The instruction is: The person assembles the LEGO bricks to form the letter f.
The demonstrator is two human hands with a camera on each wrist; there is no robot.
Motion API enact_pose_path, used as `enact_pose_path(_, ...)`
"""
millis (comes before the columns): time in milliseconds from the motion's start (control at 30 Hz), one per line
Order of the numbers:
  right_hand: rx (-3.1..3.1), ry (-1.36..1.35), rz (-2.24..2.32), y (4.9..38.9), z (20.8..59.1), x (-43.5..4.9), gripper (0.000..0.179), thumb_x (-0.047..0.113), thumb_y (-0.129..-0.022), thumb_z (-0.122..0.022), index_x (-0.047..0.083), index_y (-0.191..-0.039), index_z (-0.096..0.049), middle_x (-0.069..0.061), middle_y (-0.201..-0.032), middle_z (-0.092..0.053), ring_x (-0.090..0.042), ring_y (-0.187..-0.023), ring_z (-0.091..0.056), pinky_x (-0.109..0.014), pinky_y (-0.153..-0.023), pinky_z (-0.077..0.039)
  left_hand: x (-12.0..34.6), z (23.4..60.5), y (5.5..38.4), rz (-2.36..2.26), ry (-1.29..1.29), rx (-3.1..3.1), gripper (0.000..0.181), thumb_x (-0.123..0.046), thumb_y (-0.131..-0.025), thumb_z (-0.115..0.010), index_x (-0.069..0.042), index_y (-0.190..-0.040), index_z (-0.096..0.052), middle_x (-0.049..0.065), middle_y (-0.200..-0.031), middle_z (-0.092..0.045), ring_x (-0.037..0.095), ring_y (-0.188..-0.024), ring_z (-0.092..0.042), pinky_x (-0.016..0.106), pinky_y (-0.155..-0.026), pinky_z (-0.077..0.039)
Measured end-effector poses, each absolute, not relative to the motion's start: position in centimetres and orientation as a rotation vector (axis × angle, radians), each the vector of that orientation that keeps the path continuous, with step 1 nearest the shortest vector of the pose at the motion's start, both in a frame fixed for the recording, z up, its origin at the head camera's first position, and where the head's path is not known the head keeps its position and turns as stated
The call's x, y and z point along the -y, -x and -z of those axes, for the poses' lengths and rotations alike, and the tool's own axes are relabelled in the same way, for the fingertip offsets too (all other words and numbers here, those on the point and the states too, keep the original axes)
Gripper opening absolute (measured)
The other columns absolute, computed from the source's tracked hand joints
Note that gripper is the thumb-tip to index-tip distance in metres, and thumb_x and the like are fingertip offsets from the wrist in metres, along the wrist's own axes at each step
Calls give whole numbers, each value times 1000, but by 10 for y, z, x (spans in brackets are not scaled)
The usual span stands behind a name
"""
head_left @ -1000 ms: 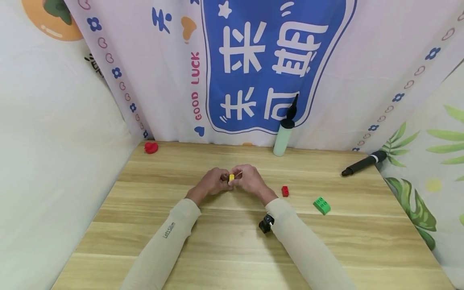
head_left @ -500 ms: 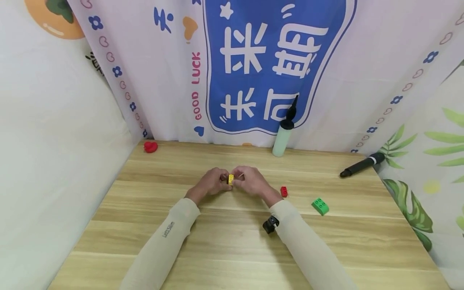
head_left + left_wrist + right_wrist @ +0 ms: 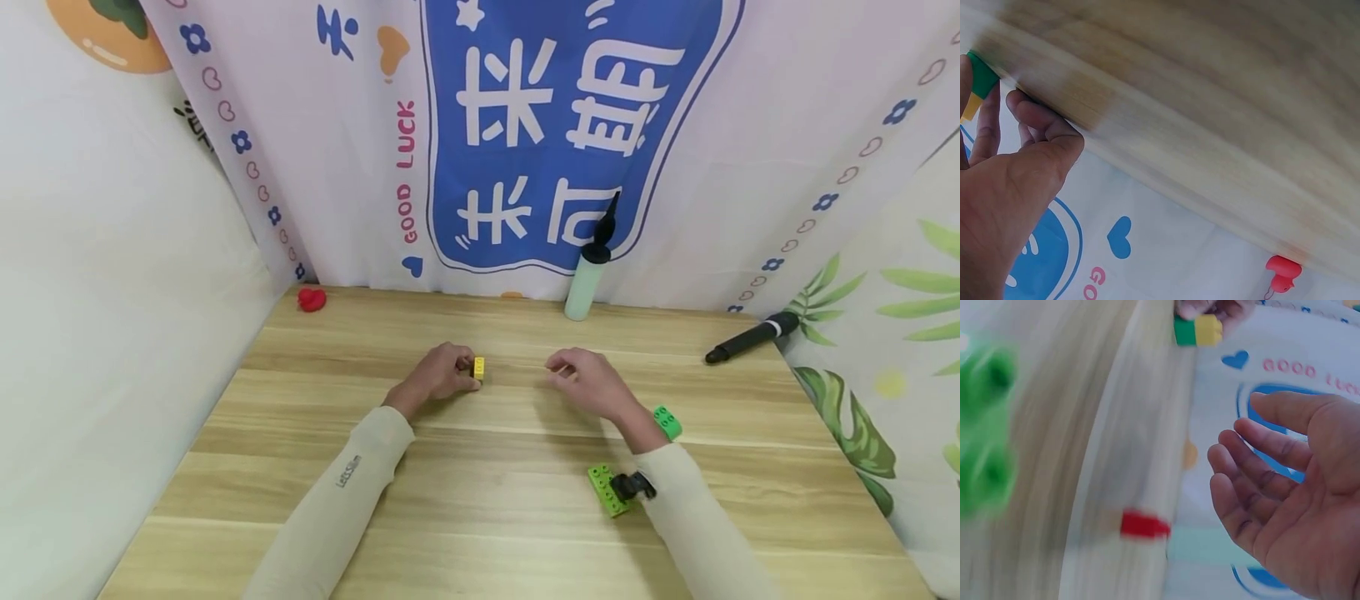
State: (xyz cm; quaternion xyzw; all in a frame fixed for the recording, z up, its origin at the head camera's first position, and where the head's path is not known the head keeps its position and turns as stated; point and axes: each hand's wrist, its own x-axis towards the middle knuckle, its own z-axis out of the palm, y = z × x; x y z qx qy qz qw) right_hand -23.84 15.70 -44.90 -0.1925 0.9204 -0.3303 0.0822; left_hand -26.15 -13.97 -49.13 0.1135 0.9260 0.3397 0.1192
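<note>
The left hand (image 3: 438,373) pinches a yellow-and-green stack of plastic bricks (image 3: 479,369), while the right hand (image 3: 588,383), fingers relaxed and empty, hovers near a blurred, probably plastic red brick (image 3: 1141,524).

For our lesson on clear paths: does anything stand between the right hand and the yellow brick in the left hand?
Nothing visible does: in the head view, only tabletop shows between the right hand and the yellow brick held by the left hand.
</note>
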Motion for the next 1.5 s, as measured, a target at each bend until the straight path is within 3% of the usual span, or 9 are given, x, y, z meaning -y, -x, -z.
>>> enact_pose_path(133,-2783,558,960,221,442,-189,24,15,-105,-67,0,-123,-73,-13,-115,-76,-24,-102,-71,-38,-85,-60,139,491,263,-995,-347,-2709,29,-21,-95,-84,-8,-119,-73,13,-123,-74,28,-114,-66,48,-107,-54)
enact_pose_path(300,-2717,582,843,192,434,-217,11,14,-103,-72,4,-106,-74,-4,-96,-73,-16,-89,-65,-30,-77,-54,139,488,263,-998,-361,-2709,29,-21,-96,-84,-7,-118,-73,14,-123,-74,29,-114,-66,48,-107,-54)
enact_pose_path(400,-2652,572,773,177,431,-226,12,17,-100,-76,7,-100,-69,-1,-91,-70,-13,-83,-62,-27,-72,-52,140,486,263,-1000,-373,-2713,29,-21,-96,-83,-7,-118,-72,15,-123,-73,30,-115,-67,49,-107,-54)
enact_pose_path(700,-2500,393,731,150,439,-231,38,29,-92,-87,7,-105,-58,-3,-85,-58,-18,-79,-53,-27,-67,-43,140,487,263,-1022,-363,-2711,25,-21,-96,-84,-9,-115,-73,14,-121,-74,30,-116,-66,49,-107,-53)
enact_pose_path(900,-2506,410,706,145,451,-224,50,36,-84,-93,10,-111,-58,-3,-84,-54,-16,-80,-51,-26,-67,-40,141,486,263,-1012,-374,-2720,26,-21,-96,-84,-9,-116,-73,15,-122,-74,31,-118,-66,50,-107,-53)
enact_pose_path(1500,-2558,280,649,142,461,-216,46,14,-82,-94,12,-114,-61,-3,-94,-58,-17,-87,-53,-29,-72,-45,140,490,258,-985,-357,-2707,26,-22,-97,-83,-10,-116,-72,13,-122,-73,30,-117,-64,49,-107,-53)
